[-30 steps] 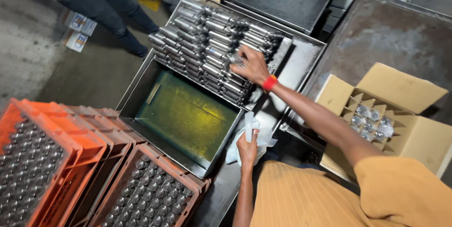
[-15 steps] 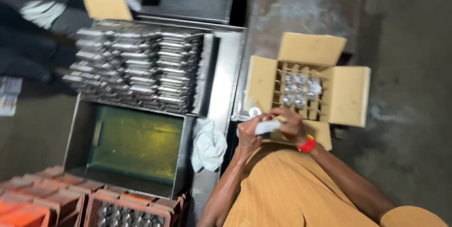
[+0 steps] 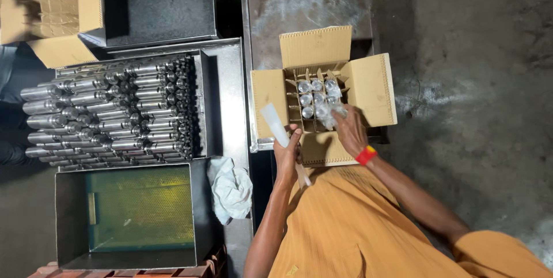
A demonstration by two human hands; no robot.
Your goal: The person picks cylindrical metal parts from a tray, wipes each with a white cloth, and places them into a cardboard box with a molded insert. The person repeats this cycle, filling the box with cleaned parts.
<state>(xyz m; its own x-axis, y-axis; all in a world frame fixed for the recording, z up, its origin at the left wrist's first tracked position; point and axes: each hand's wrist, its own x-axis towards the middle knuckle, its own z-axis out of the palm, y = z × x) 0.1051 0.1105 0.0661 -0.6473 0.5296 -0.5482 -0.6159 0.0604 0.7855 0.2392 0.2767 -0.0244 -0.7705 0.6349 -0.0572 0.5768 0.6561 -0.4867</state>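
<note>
An open cardboard box with a divider grid stands in front of me, several shiny metal bottles upright in its cells. My right hand, with a red wristband, grips a bottle wrapped in clear plastic over the grid's near right cells. My left hand is at the box's near left corner and holds a long clear plastic sleeve tilted up to the left.
To the left, a metal tray holds a stack of many bottles lying down. A metal tub with a yellow-green bottom is below it, a white cloth beside it. Another cardboard box sits at top left.
The view has swung from the bottle stack to the box. My right hand moved from the stack to the box grid with a wrapped bottle. My left hand lifted a plastic sleeve.
</note>
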